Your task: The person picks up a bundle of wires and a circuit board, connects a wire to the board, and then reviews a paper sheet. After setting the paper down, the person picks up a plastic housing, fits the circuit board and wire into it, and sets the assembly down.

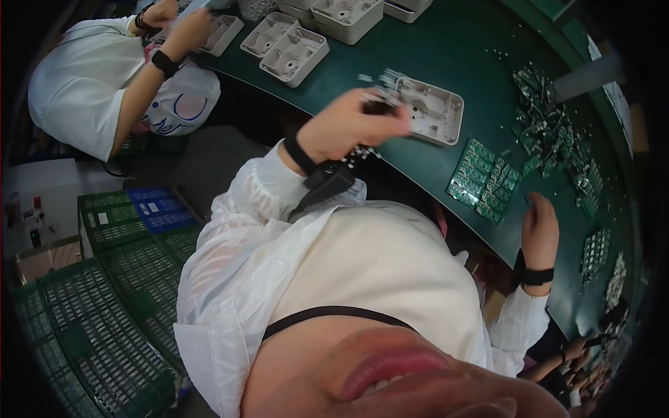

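Observation:
My left hand (352, 125) is raised in front of me at the bench edge, its fingers closed round a blurred bunch of small white and dark parts (380, 103). Just past it lies a light grey plastic housing (446, 115), open side up, with round posts and compartments inside. More small white bits (361, 155) show below the hand, smeared by motion. My right hand (541, 226) hovers over the bench edge, fingers loosely curved and apart, with nothing visible in it. Nearest to it are panels of green circuit boards (486, 180) lying flat.
Loose green boards (557, 139) lie heaped toward the right of the green bench (390, 56). Further housings (286, 49) stand at the far left, where a co-worker in white (90, 83) works. Green crates (83, 334) and a blue crate (162, 216) are at my left.

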The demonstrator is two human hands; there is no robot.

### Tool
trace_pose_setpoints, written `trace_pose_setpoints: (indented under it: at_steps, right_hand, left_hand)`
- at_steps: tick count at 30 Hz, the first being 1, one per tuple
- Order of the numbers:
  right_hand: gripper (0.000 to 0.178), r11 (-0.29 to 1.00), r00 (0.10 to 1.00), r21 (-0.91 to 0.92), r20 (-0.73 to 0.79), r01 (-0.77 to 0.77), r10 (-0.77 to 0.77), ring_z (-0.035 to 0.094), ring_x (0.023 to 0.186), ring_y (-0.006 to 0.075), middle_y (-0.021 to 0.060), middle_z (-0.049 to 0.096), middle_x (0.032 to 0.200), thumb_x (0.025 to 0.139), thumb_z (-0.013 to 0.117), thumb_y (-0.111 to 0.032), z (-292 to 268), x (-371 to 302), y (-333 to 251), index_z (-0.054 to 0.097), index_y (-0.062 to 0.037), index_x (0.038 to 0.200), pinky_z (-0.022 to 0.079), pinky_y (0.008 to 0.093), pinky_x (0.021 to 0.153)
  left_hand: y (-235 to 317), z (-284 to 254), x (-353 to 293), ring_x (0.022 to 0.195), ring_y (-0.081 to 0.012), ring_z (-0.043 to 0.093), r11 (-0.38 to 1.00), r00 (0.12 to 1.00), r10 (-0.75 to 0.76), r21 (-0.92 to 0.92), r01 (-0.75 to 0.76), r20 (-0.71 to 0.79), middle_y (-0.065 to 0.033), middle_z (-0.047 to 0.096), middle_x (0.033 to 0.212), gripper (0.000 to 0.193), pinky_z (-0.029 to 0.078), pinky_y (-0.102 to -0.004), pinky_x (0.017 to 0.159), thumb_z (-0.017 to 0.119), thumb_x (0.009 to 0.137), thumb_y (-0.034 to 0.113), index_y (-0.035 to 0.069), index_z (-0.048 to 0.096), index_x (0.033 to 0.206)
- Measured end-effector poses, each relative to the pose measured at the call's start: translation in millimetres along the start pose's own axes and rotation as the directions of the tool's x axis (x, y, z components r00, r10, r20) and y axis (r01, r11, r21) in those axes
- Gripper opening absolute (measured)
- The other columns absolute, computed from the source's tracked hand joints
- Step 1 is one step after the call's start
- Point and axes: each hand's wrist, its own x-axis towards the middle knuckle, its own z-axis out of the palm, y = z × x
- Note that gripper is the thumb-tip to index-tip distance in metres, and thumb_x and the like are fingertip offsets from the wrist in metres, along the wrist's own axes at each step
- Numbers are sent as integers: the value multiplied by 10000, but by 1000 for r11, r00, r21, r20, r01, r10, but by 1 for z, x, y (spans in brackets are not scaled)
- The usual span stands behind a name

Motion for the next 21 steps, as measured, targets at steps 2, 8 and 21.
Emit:
trace_pose_setpoints:
  at_steps: [2,8,21]
  right_hand:
    - [16,823,978,529,80,-207,195,622,759,174,64,630,923,921,597,-42,-1,-5,5,587,-34,931,512,310,619]
    - [39,-17,926,941,337,-339,171,536,724,102,25,609,992,986,548,-70,4,-8,0,584,-54,988,441,233,602]
    - [88,-476,966,854,256,-209,35,457,772,89,45,536,1123,948,609,-43,23,1,-16,553,-71,1009,395,201,651]
  left_hand:
    - [-5,-24,-23,588,-53,458,965,948,226,-79,-249,-224,40,541,695,189,333,-225,525,693,938,208,59,641,833]
    - [-10,-57,-64,571,-130,516,672,713,641,658,-341,-285,-28,565,731,153,397,-265,528,767,836,85,24,627,836]
    - [-1,-57,-4,758,-288,718,-195,807,507,871,451,-304,-188,424,1521,448,587,-349,632,697,768,11,-19,617,1209]
